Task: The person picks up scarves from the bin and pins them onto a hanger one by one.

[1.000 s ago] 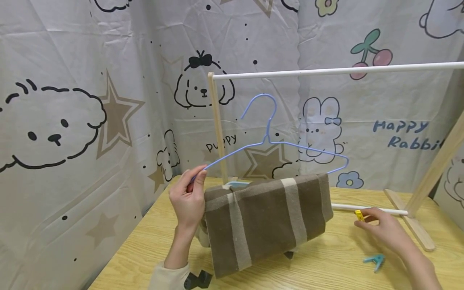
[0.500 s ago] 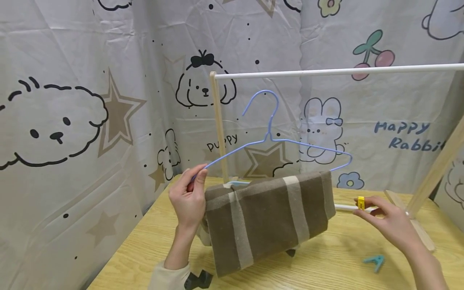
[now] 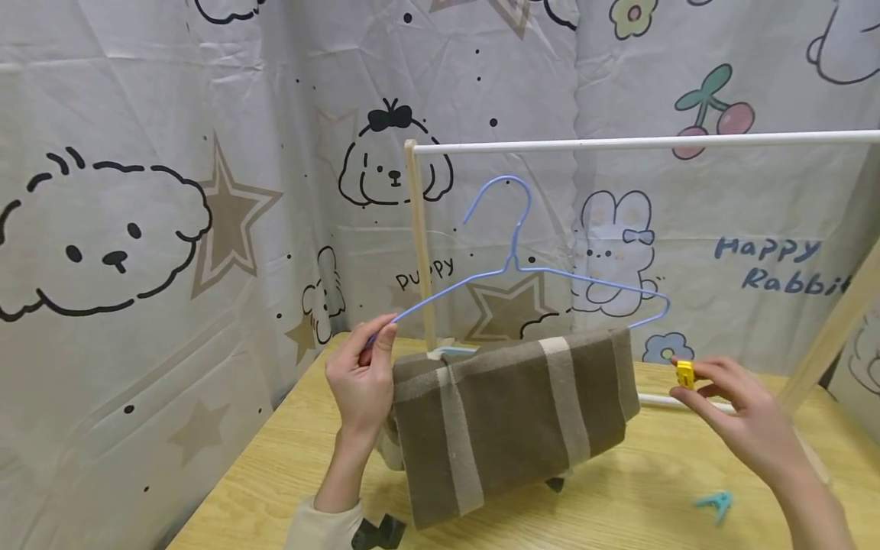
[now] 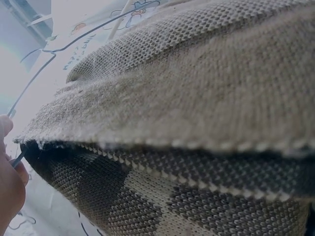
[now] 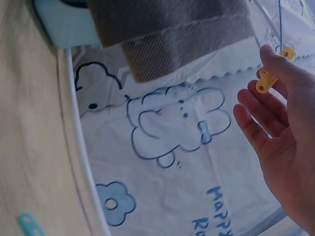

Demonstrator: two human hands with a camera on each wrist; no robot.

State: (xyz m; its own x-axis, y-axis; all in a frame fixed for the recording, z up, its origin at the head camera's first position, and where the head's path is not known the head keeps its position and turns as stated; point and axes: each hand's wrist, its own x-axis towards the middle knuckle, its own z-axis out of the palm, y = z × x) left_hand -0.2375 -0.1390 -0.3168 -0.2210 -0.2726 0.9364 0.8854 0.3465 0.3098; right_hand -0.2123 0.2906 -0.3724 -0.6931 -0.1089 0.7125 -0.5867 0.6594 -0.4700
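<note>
A blue wire hanger (image 3: 512,263) stands upright in the head view, its left corner pinched by my left hand (image 3: 360,382). Over its lower bar hangs a folded brown knit scarf (image 3: 509,428) with pale stripes, which hides most of that bar. The scarf (image 4: 187,93) fills the left wrist view. On the right, my right hand (image 3: 745,412) pinches a yellow clothespin (image 3: 684,374) between thumb and fingertips, a little apart from the scarf's right edge. The same clothespin (image 5: 263,86) shows at the fingertips in the right wrist view.
A wooden rack with a white top rail (image 3: 619,143) stands behind the hanger. One teal clothespin (image 3: 718,503) lies on the wooden table (image 3: 619,504) at the right. Behind the scarf, a light blue container (image 5: 69,22) is partly hidden. A printed curtain (image 3: 227,367) encloses the table.
My right hand has risen with the yellow clothespin, from low over the table to about the height of the scarf's upper part. The left hand and hanger have barely moved.
</note>
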